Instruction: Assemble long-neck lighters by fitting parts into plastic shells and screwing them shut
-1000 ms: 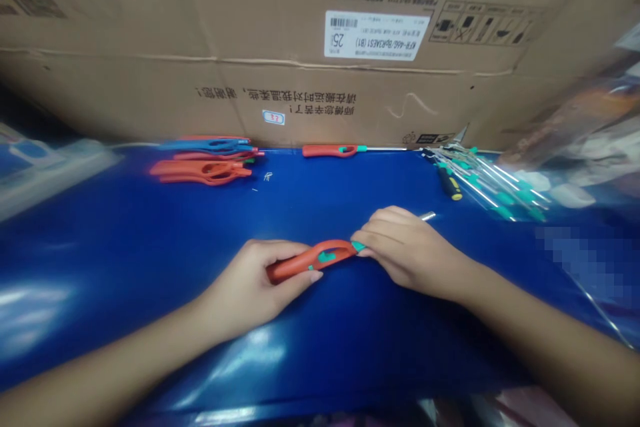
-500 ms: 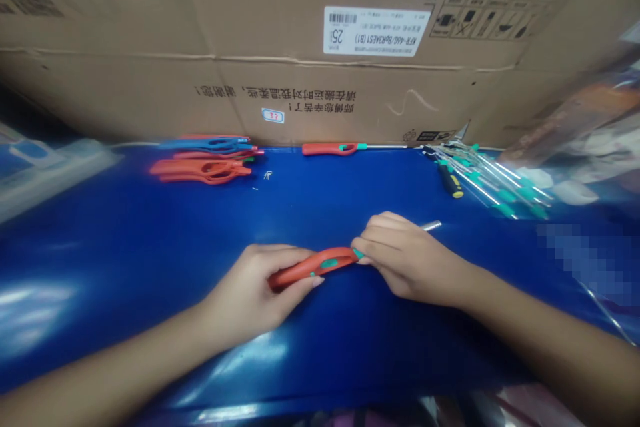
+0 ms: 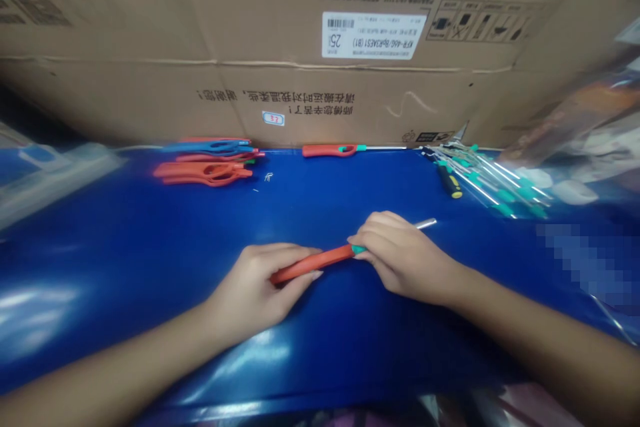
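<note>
Head view: slim orange plastic lighter held low over the middle of a glossy blue table.
Left hand wraps the handle, right hand pinches its teal collar; thin metal rods lie piled at right.

Holds an orange tool at the middle of the blue worktop, left grip closed round its handle end, right grip closed round its green collar, metal rod sticking out beyond. Along the worktop's back edge, against a cardboard box: stacked orange handles toward the left, green-tipped rods toward the right.
</note>
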`<state>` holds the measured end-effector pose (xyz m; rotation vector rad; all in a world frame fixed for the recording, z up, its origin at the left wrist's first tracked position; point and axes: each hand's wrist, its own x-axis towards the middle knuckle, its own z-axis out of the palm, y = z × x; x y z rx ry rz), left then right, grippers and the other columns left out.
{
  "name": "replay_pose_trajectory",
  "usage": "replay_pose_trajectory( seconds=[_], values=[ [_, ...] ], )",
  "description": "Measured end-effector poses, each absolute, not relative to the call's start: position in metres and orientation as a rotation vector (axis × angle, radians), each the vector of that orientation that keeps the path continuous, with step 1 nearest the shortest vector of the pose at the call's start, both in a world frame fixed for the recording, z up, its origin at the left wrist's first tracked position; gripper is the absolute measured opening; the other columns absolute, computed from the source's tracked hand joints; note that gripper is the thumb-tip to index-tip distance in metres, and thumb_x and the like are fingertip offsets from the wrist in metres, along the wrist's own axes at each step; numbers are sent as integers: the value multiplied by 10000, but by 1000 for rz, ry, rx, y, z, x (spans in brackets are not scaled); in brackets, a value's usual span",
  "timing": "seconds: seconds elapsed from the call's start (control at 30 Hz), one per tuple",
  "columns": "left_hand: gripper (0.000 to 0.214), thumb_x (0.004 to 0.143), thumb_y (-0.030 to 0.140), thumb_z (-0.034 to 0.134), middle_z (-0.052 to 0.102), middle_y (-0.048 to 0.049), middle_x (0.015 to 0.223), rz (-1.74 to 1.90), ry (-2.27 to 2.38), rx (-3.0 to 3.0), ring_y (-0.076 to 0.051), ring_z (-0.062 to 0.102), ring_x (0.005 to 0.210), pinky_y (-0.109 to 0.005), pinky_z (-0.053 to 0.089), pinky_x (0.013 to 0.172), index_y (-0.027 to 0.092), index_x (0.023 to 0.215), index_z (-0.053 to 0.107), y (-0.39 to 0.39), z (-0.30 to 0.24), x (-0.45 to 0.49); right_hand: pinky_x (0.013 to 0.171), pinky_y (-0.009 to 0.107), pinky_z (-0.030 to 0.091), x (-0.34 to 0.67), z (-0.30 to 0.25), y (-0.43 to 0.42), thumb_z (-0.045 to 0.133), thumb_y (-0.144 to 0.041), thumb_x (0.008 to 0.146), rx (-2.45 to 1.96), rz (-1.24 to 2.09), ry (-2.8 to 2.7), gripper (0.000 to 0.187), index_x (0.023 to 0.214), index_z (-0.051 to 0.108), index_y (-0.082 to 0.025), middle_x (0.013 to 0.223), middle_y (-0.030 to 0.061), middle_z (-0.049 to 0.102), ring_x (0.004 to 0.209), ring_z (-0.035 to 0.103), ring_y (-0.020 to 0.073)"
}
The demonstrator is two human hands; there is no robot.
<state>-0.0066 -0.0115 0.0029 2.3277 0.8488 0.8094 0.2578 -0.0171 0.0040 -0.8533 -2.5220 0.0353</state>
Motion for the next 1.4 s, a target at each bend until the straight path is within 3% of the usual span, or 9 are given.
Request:
replay_pose_trajectory(
  seconds=[0.2, 0.47, 0.77, 0.97, 1.17, 1.27, 1.4],
  values=[
    [242, 913, 141, 660, 778, -101, 1093, 1010, 744, 2585, -175, 762, 921, -234, 610, 844, 118, 1152, 692, -15, -6, -9, 770, 364, 449, 258, 7, -18, 489, -102, 977, -827, 12, -2534, 169, 1014, 654, -104, 934, 119, 695, 845, 530, 216],
    [237, 932, 139, 624, 781, -138, 1082, 1041, 710, 2720, -225, 774, 922, -303, 651, 810, 93, 1156, 685, -16, -4, -10, 782, 378, 467, 258, 8, -20, 473, -107, 976, -852, 21, -2560, 175, 1017, 642, -115, 947, 123, 695, 857, 552, 227],
    [338, 903, 307, 717, 745, -90, 1114, 914, 945, 2479, -185, 719, 945, -284, 584, 867, 163, 1208, 701, 1, 7, -8, 805, 380, 513, 270, 14, -10, 465, -189, 1009, -1114, 163, -2580, 212, 1188, 577, -174, 1065, 102, 655, 953, 628, 237],
    [326, 927, 344, 696, 693, -44, 970, 789, 981, 2407, -116, 612, 712, -238, 519, 676, 200, 1219, 703, 12, 3, -14, 732, 337, 496, 284, 13, 0, 501, -179, 961, -1304, 239, -2458, 150, 1063, 608, -201, 1061, 81, 594, 865, 619, 203],
    [279, 941, 350, 679, 720, -34, 1031, 697, 966, 2370, -128, 630, 757, -245, 514, 731, 215, 1185, 694, 13, 1, -16, 753, 303, 464, 283, 17, 0, 612, -273, 938, -1276, 534, -2416, 90, 1002, 632, -213, 1006, 46, 644, 870, 620, 182],
    [257, 945, 347, 670, 735, -28, 1064, 683, 996, 2345, -125, 640, 738, -245, 519, 737, 218, 1168, 676, 13, 1, -16, 713, 289, 427, 281, 17, 0, 588, -356, 973, -1315, 529, -2405, 155, 936, 624, -210, 936, 31, 652, 817, 604, 170],
    [228, 956, 331, 647, 735, -16, 997, 660, 997, 2335, -128, 640, 723, -238, 510, 704, 221, 1155, 658, 12, 1, -17, 640, 270, 371, 278, 13, -4, 578, -308, 969, -1323, 446, -2413, 125, 899, 596, -207, 871, 12, 627, 719, 553, 145]
  ],
)
